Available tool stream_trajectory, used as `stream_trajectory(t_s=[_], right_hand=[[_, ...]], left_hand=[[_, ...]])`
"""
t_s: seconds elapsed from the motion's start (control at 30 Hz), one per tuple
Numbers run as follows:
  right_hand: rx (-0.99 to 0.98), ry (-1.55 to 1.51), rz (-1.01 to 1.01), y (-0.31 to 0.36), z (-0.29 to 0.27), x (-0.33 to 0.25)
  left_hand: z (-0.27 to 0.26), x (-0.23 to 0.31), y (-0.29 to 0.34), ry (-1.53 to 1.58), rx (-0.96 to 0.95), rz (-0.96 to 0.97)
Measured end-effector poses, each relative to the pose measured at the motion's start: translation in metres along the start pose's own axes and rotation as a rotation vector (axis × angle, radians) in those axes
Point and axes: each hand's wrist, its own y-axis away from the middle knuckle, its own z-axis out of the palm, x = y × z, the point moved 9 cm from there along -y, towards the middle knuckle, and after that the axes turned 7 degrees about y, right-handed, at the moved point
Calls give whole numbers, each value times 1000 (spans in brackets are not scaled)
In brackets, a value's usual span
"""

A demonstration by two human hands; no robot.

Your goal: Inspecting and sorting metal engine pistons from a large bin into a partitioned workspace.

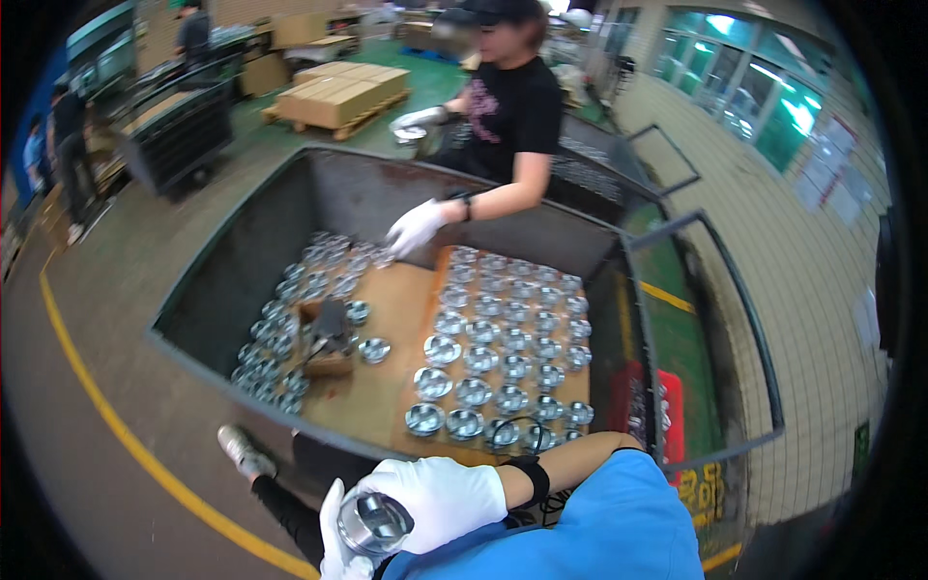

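A dark metal bin (232,271) is carrying rows of pistons (480,360) toward its right edge. Outside its near edge, the gloved right hand (440,498) and left hand (332,541) are holding, fingers partly curled, one silvery piston (372,527).

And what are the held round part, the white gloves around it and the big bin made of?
The round part looks like bare, polished metal: silver with bright glints. The white gloves seem to be matte fabric, hugging the hands without shine. The bin is probably metal, maybe painted: its walls are stiff, dark and dull.
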Motion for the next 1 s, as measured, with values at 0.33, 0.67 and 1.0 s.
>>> stream_trajectory(t_s=[0.33,0.67,1.0], right_hand=[[702,481,922,178,-212,222],[-20,667,1613,336,-137,459],[169,593,1464,331,-110,460]], left_hand=[[64,40,-1,-2065,-135,744],[8,57,11,-1928,-30,561],[-1,63,9,-1857,67,450]])
